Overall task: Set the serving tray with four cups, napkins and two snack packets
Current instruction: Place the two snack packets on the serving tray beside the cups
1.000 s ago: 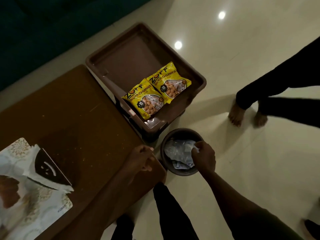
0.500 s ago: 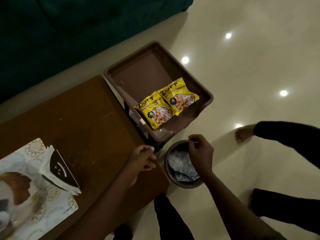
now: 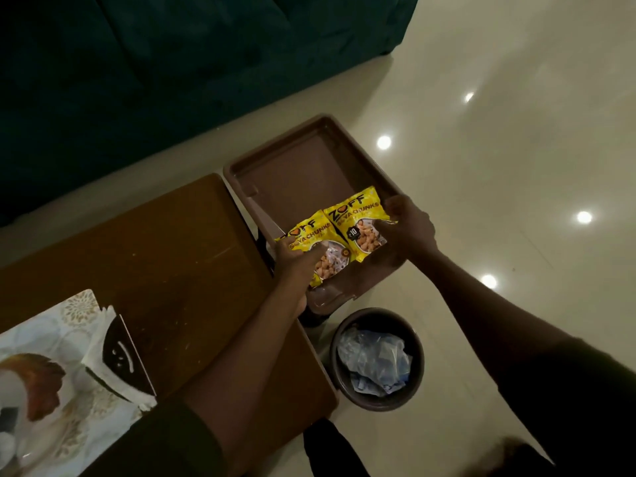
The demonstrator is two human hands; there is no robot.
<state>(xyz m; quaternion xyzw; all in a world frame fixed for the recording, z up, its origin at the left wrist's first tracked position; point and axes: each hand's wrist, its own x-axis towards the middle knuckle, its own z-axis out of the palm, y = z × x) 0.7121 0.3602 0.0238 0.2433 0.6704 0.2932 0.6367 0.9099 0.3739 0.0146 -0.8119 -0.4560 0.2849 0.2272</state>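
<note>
A brown serving tray (image 3: pixel 303 166) sits on a dark stand beside the wooden table (image 3: pixel 155 256). Two yellow snack packets lie side by side at the tray's near end. My left hand (image 3: pixel 292 261) rests on the lower left corner of the left packet (image 3: pixel 311 234), fingers curled over it. My right hand (image 3: pixel 407 225) pinches the right edge of the right packet (image 3: pixel 354 218). No cups are in view. A folded white napkin with a dark triangular panel (image 3: pixel 120 356) lies on a patterned mat at the table's near left.
A round dark bin (image 3: pixel 375 404) holding crumpled plastic stands on the shiny tiled floor just below the tray. A dark teal sofa (image 3: pixel 172 63) fills the upper left. The patterned mat (image 3: pixel 51 339) covers the table's near left corner.
My right hand rose out of the bin and reached up to the right packet. My left hand left the table edge and moved onto the left packet. The other person's legs are gone from view.
</note>
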